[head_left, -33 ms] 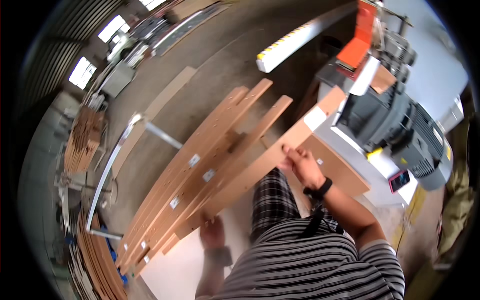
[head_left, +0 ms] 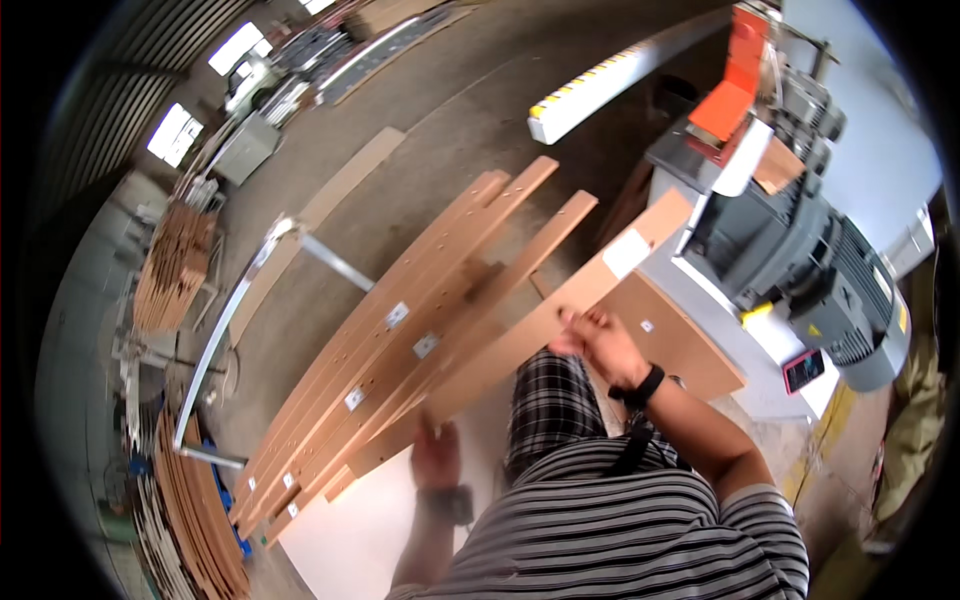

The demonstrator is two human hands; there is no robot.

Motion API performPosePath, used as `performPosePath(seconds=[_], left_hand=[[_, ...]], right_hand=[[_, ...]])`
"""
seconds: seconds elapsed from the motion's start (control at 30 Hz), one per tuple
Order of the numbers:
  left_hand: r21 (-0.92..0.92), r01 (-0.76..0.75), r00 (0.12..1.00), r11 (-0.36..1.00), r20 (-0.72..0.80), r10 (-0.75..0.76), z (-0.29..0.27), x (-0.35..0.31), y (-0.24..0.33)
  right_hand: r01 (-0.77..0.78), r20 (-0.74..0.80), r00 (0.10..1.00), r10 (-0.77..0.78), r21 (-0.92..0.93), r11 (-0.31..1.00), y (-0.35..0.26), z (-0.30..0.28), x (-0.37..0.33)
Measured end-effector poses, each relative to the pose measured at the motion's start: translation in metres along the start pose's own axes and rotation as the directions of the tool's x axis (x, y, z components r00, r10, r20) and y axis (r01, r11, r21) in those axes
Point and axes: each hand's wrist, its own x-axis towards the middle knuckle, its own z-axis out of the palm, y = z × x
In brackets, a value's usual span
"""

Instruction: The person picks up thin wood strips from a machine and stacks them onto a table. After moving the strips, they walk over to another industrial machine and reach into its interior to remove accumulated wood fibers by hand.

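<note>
A long flat wooden board (head_left: pixel 520 340) with a white label near its upper right end slants across in front of me. My right hand (head_left: pixel 605 345) is closed on its lower edge, thumb on the near face; some fingers are hidden. My left hand (head_left: pixel 437 455), blurred, grips the same edge farther down to the left, its fingertips partly out of sight. Beyond this board, several similar wooden boards (head_left: pixel 400 285) with small holes and white labels lie side by side. Below my left hand is a white panel (head_left: pixel 350 530).
To the right stands a machine with a grey motor (head_left: pixel 850 285) and an orange guard (head_left: pixel 735 80). A phone (head_left: pixel 803 371) lies on its pale table, beside a brown panel (head_left: pixel 665 330). A metal frame (head_left: pixel 205 370) and wood stacks (head_left: pixel 175 265) stand left.
My left hand has moved slightly up and right along the board's edge. The labelled board has shifted a little down and left against the machine. The whole view has turned slightly.
</note>
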Motion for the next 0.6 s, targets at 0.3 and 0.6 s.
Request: performPosePath(seconds=[0.3, 0.6], left_hand=[[0.272, -0.287, 0.841, 0.918, -0.387, 0.378, -0.097, 0.091, 0.069], [0.468, 0.051, 0.680, 0.882, -0.663, 0.313, -0.163, 0.145, 0.163]], right_hand=[[-0.219, 0.080, 0.961, 0.264, -0.357, 0.908, 0.008, -0.037, -0.008], [-0.314, -0.184, 0.947, 0.264, -0.342, 0.886, 0.012, -0.116, -0.032]])
